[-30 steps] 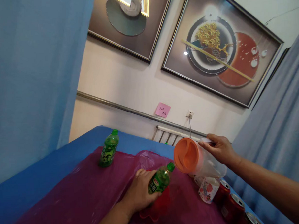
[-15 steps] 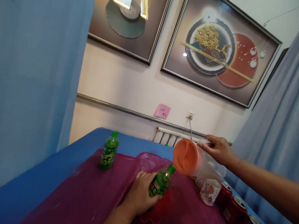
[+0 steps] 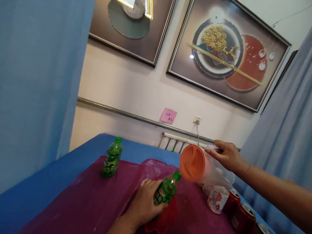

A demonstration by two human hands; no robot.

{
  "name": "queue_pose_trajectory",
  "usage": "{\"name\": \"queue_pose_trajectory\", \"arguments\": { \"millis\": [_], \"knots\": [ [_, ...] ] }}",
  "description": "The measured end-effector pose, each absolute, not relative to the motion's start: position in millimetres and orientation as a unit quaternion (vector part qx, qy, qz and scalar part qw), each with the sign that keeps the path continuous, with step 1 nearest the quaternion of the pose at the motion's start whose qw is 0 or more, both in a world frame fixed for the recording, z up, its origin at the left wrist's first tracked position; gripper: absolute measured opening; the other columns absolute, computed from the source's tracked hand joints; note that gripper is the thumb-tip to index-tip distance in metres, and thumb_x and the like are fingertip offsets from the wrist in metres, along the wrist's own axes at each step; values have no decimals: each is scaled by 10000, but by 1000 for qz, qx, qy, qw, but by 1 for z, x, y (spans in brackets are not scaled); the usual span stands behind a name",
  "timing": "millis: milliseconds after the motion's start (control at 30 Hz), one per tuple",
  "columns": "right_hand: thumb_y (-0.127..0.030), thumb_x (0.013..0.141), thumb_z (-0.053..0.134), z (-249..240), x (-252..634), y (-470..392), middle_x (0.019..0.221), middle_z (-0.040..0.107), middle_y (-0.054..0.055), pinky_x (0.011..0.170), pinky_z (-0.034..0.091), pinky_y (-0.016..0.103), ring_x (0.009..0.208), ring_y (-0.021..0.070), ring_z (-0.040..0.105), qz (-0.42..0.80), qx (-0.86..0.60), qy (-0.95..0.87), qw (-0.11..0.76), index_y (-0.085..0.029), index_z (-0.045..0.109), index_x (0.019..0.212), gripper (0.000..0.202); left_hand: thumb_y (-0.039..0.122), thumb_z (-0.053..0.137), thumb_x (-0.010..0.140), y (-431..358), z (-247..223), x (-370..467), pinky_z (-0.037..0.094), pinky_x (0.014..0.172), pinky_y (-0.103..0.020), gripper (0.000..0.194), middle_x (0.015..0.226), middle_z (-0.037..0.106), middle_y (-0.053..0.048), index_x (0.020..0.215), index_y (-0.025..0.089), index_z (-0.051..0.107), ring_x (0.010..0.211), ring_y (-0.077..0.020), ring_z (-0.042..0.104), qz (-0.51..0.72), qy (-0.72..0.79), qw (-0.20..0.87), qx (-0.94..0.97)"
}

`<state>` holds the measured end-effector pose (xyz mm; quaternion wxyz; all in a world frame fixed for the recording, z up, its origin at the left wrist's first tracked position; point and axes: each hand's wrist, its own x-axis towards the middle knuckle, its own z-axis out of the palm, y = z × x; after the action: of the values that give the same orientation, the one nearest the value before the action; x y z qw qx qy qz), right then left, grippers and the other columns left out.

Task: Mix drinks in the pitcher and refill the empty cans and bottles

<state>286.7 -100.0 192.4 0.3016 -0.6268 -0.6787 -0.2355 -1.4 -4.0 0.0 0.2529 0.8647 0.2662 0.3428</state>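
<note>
My left hand [image 3: 145,203] is wrapped round a green drink bottle [image 3: 166,190] with a green cap, tilted to the right. Under the bottle lies a red scalloped dish [image 3: 164,222], partly hidden by my hand. My right hand [image 3: 228,155] grips the handle of a clear pitcher [image 3: 216,173] with an orange lid [image 3: 193,163]. The pitcher is tipped over, its lid turned to the left, close to the bottle's cap. Below the pitcher stands a clear cup with a printed picture [image 3: 218,198].
Another green bottle [image 3: 112,158] stands upright at the left on the purple plastic sheet [image 3: 79,203] over the blue table [image 3: 16,185]. Several red cans [image 3: 243,218] line the right edge. Blue curtains [image 3: 35,84] hang on both sides, and a rail [image 3: 124,113] runs along the wall.
The whole view has shifted very slightly. Both hands keep their hold on the bottle and the pitcher, with almost no movement between them.
</note>
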Motion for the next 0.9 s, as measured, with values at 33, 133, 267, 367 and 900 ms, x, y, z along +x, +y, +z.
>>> {"name": "queue_pose_trajectory", "arguments": {
  "millis": [33, 133, 267, 367, 900],
  "knots": [
    [-648, 855, 551, 192, 287, -100, 504, 298, -70, 476, 232, 249, 481, 104, 308, -235, -627, -679, 302, -241, 376, 580, 521, 215, 818, 649, -4, 0, -1, 348, 1026, -450, 526, 1119, 729, -31, 1149, 230, 654, 1053, -288, 604, 342, 266, 253, 865],
    [-648, 855, 548, 193, 286, -100, 508, 293, -69, 479, 235, 249, 484, 103, 308, -232, -628, -679, 302, -242, 364, 574, 527, 219, 820, 649, -3, -1, -1, 344, 1034, -452, 501, 1126, 729, -39, 1124, 225, 660, 1058, -291, 608, 342, 268, 250, 865],
    [-640, 854, 550, 192, 287, -101, 509, 299, -68, 480, 238, 248, 482, 102, 314, -232, -629, -678, 302, -241, 366, 573, 522, 208, 817, 646, -3, -2, -1, 334, 1049, -462, 536, 1139, 727, -56, 1156, 207, 655, 1068, -296, 605, 345, 270, 245, 865],
    [-637, 855, 550, 192, 287, -101, 504, 298, -70, 479, 234, 249, 477, 101, 310, -230, -631, -676, 302, -239, 380, 575, 515, 212, 818, 650, -3, -1, -1, 352, 1029, -453, 544, 1140, 729, -50, 1170, 214, 655, 1056, -290, 602, 346, 265, 249, 865],
    [-629, 859, 561, 191, 289, -103, 509, 299, -70, 472, 237, 247, 480, 99, 313, -235, -624, -678, 310, -238, 378, 575, 517, 254, 821, 648, -4, 0, -1, 364, 1041, -467, 490, 1143, 738, -52, 1112, 231, 667, 1066, -301, 615, 343, 275, 238, 866]
  ]
}}
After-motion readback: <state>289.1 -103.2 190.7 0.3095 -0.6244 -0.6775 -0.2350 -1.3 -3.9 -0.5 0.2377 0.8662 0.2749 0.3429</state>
